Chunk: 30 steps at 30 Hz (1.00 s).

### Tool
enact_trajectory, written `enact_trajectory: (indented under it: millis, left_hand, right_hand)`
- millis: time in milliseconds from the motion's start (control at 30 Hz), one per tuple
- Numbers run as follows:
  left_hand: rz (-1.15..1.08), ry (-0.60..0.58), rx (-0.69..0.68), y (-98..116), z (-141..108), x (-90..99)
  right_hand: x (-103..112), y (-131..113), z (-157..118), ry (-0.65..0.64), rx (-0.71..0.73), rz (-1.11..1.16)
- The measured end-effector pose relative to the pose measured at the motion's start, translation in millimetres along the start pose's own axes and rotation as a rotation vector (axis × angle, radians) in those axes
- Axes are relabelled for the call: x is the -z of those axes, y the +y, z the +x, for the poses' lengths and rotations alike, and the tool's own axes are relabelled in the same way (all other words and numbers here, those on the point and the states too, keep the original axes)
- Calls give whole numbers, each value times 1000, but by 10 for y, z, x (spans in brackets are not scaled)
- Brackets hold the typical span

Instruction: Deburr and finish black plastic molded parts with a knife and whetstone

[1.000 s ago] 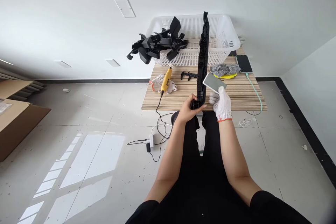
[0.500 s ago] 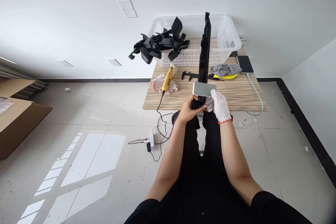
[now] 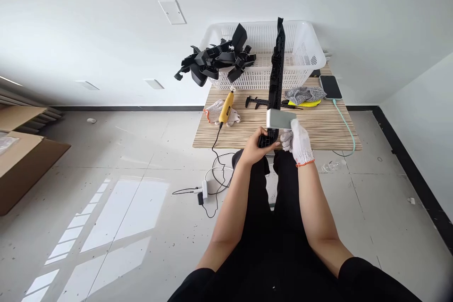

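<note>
My bare left hand (image 3: 255, 147) is closed round the near end of a long black plastic trim strip (image 3: 276, 68), which points away from me and rises in front of the basket. My right hand (image 3: 296, 140), in a white knit glove with an orange cuff, grips the right end of a flat rectangular block (image 3: 281, 118). The block has a grey-green face and a paler left end. It lies across the strip just beyond my left hand and hides part of it; whether the two touch, I cannot tell.
A white plastic basket (image 3: 244, 78) at the back holds several black plastic parts (image 3: 212, 59), overhanging its left side. On the wooden table (image 3: 247, 139) are a yellow corded tool (image 3: 227, 107), a glove (image 3: 212, 112), calipers (image 3: 256, 102), a grey cloth (image 3: 304, 94), a yellow-handled knife (image 3: 307, 103) and a phone (image 3: 330, 87).
My right hand and the block have shifted slightly to the right across the strip, and the block has tilted. My left hand and the strip stay nearly where they were.
</note>
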<state>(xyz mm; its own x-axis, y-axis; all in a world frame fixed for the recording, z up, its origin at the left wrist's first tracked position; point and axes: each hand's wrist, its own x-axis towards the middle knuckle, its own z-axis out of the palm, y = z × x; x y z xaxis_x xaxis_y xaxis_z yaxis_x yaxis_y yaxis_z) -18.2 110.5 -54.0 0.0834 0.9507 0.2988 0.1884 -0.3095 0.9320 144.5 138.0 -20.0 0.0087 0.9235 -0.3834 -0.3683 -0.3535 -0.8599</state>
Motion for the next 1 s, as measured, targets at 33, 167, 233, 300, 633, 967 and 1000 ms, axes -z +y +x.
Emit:
enact_trajectory:
  millis: [33, 167, 233, 300, 633, 967, 1000]
  left_hand:
    - [-2, -1, -2, -1, 0, 0]
    - [-5, 5, 0, -7, -2, -2]
    - [-17, 12, 7, -9, -4, -1]
    - [-30, 20, 10, -6, -6, 2]
    - [-73, 51, 7, -14, 0, 25]
    - [-95, 53, 21, -6, -4, 21]
    - [-87, 60, 26, -6, -4, 21]
  right_hand:
    - [2, 5, -5, -18, 7, -33]
    - [-6, 11, -34, 0, 84, 33]
    - [-13, 13, -49, 2, 89, 41]
    - [-16, 23, -59, -27, 79, -9]
    - [2, 21, -35, -43, 72, -12]
    - [1, 28, -38, -20, 77, 11]
    - [0, 32, -37, 2, 92, 27]
